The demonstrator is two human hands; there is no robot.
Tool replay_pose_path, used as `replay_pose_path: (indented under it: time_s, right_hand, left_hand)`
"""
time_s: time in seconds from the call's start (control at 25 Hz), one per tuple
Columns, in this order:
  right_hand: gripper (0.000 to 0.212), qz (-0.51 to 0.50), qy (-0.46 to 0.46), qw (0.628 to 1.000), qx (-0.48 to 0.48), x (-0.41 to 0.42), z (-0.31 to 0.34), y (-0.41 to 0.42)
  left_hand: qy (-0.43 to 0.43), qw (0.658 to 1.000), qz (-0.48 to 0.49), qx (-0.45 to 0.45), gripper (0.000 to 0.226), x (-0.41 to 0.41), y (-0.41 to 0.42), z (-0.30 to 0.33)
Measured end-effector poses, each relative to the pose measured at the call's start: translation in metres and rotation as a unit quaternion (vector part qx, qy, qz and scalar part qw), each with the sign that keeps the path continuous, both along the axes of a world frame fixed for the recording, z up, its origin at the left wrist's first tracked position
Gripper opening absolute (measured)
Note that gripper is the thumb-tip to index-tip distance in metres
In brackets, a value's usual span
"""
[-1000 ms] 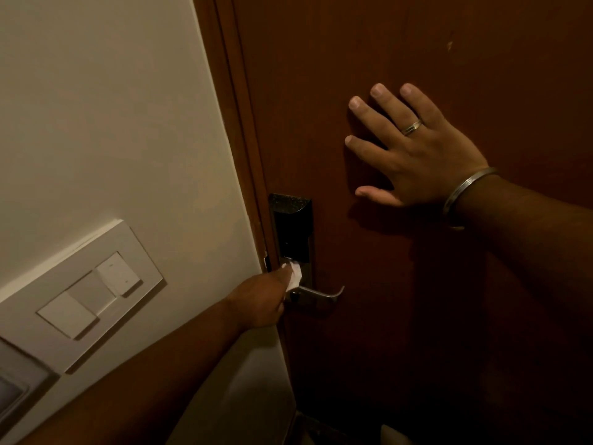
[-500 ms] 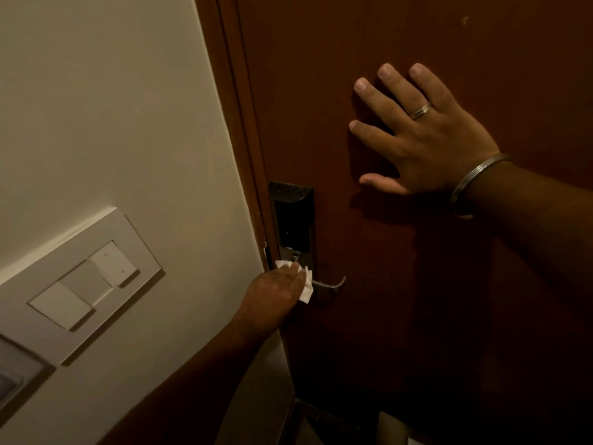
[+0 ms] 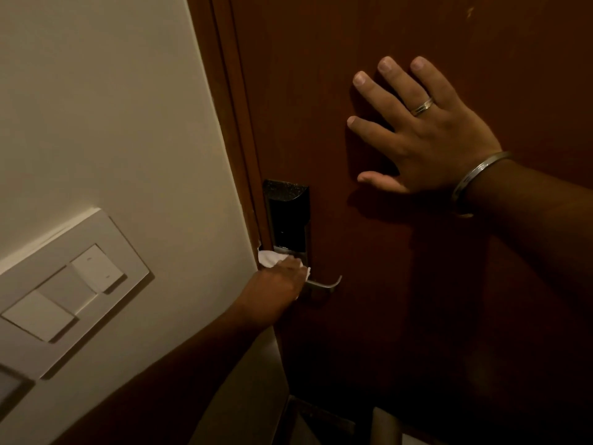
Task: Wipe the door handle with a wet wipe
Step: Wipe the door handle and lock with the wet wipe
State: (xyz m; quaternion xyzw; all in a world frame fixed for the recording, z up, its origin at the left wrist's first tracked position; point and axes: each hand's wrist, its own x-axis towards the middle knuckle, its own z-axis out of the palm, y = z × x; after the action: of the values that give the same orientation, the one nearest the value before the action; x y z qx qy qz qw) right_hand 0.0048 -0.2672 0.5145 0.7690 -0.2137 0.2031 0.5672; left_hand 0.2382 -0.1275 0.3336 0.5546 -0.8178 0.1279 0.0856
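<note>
Door handle point(image 3: 324, 285): silver lever low on the brown door point(image 3: 417, 284), just under the black lock plate point(image 3: 288, 216), free end pointing right. Left hand point(image 3: 277, 285) closed over the pivot end of the lever with the white wet wipe point(image 3: 268, 258) bunched under the fingers; wipe pokes out above and right of the knuckles. Dim light, so can't tell how much of the lever the wipe covers. Right hand point(image 3: 426, 133) flat on the door, fingers spread, well above and right of the handle. Ring point(image 3: 423, 106) on one finger, metal bangle point(image 3: 475, 175) on the wrist. Switch panel point(image 3: 64, 290) on the wall to the left.
</note>
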Motion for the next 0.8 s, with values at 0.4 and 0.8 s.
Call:
replay_pose_path:
  time_s: [0.4, 0.8]
  right_hand:
    - [0.082, -0.006, -0.002, 1.000, 0.011, 0.000, -0.001, 0.000]
    - [0.082, 0.007, -0.005, 1.000, 0.006, -0.001, 0.001, -0.002]
  left_hand:
    - [0.101, 0.993, -0.015, 0.054, 0.056, 0.036, 0.003, -0.031]
    - [0.116, 0.990, -0.068, 0.038, 0.030, -0.029, -0.004, -0.018]
